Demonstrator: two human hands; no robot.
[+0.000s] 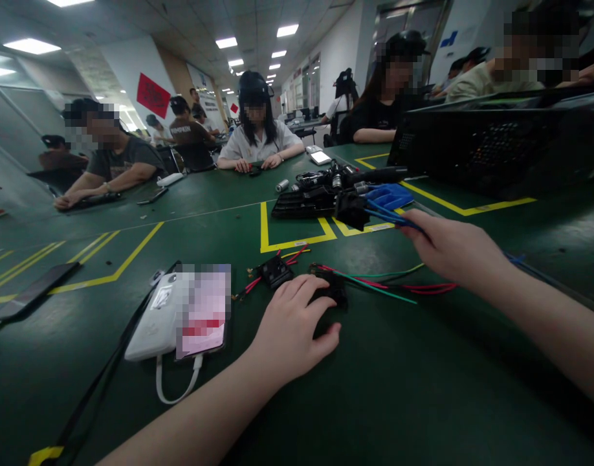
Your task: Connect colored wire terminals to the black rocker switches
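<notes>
My left hand [301,320] rests low over the green table, fingers curved and apart, its fingertips at a dark connector piece [336,294] that they partly cover. Whether it grips this piece is unclear. Red and green wires [389,288] run right from there. Just beyond my left fingers sits a black part [276,270] with short red wires. My right hand [437,243] is raised at the right, fingers closed round blue wires [391,215]. At the wires' far end is a black block [352,208], in front of a pile of black parts [307,200].
A white power bank [158,320] and a phone [214,310] joined by a white cable lie left. A dark phone [32,291] is farther left. A large black case [495,145] stands back right. Several people sit around the table [398,388].
</notes>
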